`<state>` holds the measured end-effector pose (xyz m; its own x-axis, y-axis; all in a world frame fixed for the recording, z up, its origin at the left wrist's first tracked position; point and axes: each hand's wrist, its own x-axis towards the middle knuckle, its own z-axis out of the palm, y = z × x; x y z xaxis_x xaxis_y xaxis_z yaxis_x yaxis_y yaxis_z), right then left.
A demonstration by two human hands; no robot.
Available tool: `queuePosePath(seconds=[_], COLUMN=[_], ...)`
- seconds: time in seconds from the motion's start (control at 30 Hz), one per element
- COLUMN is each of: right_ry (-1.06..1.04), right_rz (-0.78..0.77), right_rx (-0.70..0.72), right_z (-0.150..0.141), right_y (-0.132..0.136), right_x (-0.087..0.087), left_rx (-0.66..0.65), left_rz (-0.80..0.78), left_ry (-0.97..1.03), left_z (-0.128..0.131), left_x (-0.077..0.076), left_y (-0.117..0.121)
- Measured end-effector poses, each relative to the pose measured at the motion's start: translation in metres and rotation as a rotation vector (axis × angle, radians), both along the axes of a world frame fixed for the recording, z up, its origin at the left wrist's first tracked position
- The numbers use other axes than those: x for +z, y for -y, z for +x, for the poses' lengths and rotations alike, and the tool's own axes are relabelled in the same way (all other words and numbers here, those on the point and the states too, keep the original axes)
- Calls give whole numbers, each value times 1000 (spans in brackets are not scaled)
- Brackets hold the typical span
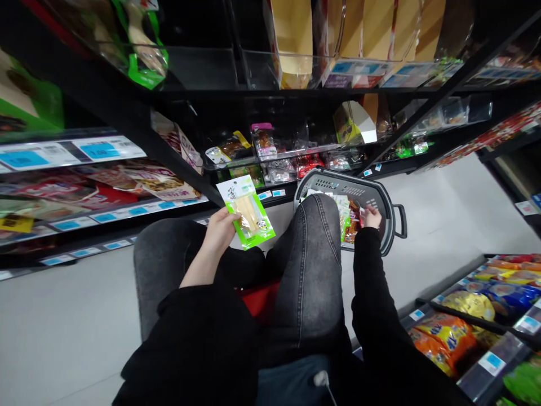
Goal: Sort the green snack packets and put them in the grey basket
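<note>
My left hand (220, 230) grips a flat snack packet (246, 213), white at the top and bright green below, with pale yellow strips showing through its clear window. It is held above my left knee, thumb on its front. Beyond my right knee, my right hand (372, 216) reaches inside a grey shopping basket (385, 197). Its fingers are closed at the edge of a small reddish, clear-wrapped snack packet (362, 216). Several green-and-white packets (343, 210) and reddish-brown packets (351, 225) lie in the basket, partly hidden by my knee.
Dark shelves with clear bins (279, 149) of packaged snacks stand in front. Price labels (99, 148) line the left shelf edges. The basket's dark handle (401, 221) sticks out rightwards over the pale floor (448, 208). Orange snack bags (448, 335) fill a low rack at lower right.
</note>
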<state>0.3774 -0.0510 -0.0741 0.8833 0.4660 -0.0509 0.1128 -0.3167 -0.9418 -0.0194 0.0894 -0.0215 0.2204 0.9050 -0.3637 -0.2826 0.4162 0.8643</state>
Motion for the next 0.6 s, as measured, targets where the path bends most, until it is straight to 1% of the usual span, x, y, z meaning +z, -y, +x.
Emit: queuePosePath(seconds=[0.07,0.1,0.13,0.17,0.2,0.23,0.27,0.3,0.33,0.37,0.4,0.43,0.47,0.5,0.53,0.6], right_ry=[-10,-13,-7,6,18,28,22,7,-2,9,30,51,67,67,44,-46], right_rz=[68,162,266,332,351,337,279,192,86,-34,-156,-260,-313,-306,-252,-104], right_rx=[-63,-82,-47,41,162,286,437,609,773,905,987,1027,1041,1042,1043,1060], right_z=[1,-4,-14,-29,-49,-72,-99,-126,-153,-179,-202,-221,-236,-247,-255,-261], right_y=[-7,-13,-21,-30,-42,-54,-68,-81,-94,-106,-115,-123,-128,-132,-133,-132], right_x=[28,45,62,79,94,106,115,119,119,115,108,99,89,78,68,54], left_rx=[11,13,13,19,18,19,18,13,6,0,-3,-1,6,11,18,11], left_rz=[-5,3,19,44,64,78,93,101,103,104,112,126,145,165,188,239], left_ry=[7,16,26,36,47,47,44,41,44,55,64,68,62,44,20,-49], left_z=[0,0,0,1,1,1,1,1,1,0,-1,-2,-4,-6,-9,-13], left_x=[1,2,2,3,3,3,4,4,4,4,4,4,4,3,2,-1], left_y=[0,0,1,2,2,3,4,5,5,5,6,6,6,5,5,3])
